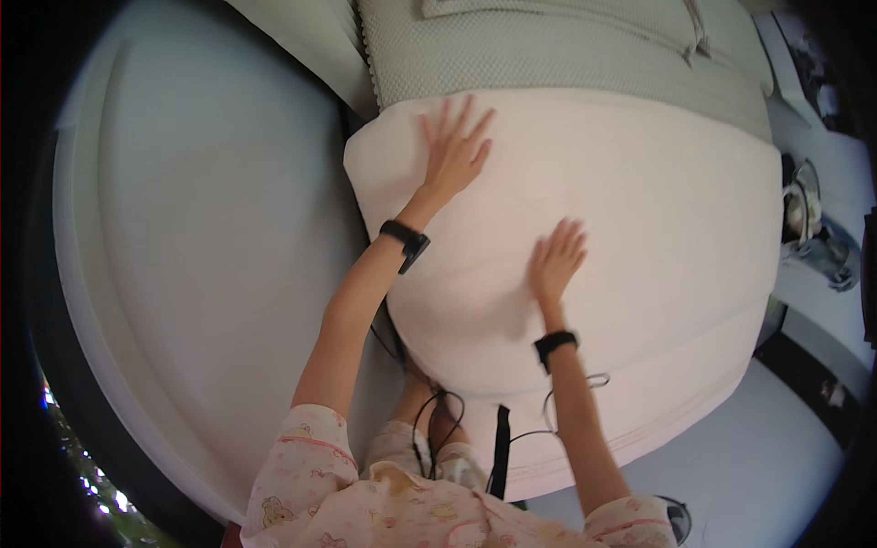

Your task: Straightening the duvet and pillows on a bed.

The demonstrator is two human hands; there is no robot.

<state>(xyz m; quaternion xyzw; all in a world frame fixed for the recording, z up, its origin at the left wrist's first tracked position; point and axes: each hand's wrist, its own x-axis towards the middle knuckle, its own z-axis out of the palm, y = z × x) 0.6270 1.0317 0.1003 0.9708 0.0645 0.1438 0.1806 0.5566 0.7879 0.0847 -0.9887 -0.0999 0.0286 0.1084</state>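
Observation:
A pale pink bed sheet [651,226] covers the bed before me. My left hand [453,154] lies near the sheet's far left corner, palm down with the fingers spread, and holds nothing. Lower down and to the right, my right hand [558,264] is over the middle of the sheet, slightly blurred, with no object in it. Whether its palm touches the cloth I cannot tell. Both wrists wear black bands. Beyond the left fingertips, the sheet's far edge meets a grey-green textured bedcover [548,58].
A grey-green pillow or cushion [582,8] lies at the top. Along the left runs a pale wall [205,226]. Black cables [438,425] and a black strap [502,445] hang in front of my body. Several items, including blue cloth [825,257], lie on the right.

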